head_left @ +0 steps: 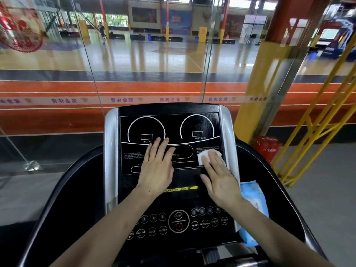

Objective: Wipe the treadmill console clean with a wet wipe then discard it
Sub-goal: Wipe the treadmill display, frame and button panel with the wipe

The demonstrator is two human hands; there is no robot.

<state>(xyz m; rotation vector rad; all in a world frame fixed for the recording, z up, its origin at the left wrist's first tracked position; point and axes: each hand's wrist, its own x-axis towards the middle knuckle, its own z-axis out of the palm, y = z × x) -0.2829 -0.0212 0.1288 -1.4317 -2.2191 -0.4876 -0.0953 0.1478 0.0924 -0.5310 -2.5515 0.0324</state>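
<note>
- Wiping step is in hand: I'm pressing the wet wipe (204,156) flat under my right hand (219,178), fingers straight, on the lower right part of the console (169,132) display panel, just beside the silver side trim (228,139)
- My left hand (157,166) is lying flat and spread on the middle of the panel, fingertips just below the INCLINE dial (146,130), holding nothing; I'm judging it's bracing me
- Wipe is showing mostly ahead of my right fingers; the rest is hidden under them
- Judging progress: can't tell how much of the panel is done; the button cluster (178,221) nearer me isn't being touched
- Next move is calling for sliding the wipe leftward with even pressure, so my left hand is going to need lifting out of the way
- Then working down to the buttons, light pressure there so nothing gets triggered
- Blue wipe pack (252,197) is sitting just beside the console's right edge, partly behind my right forearm
- Not seeing a bin close by for the discard
</note>
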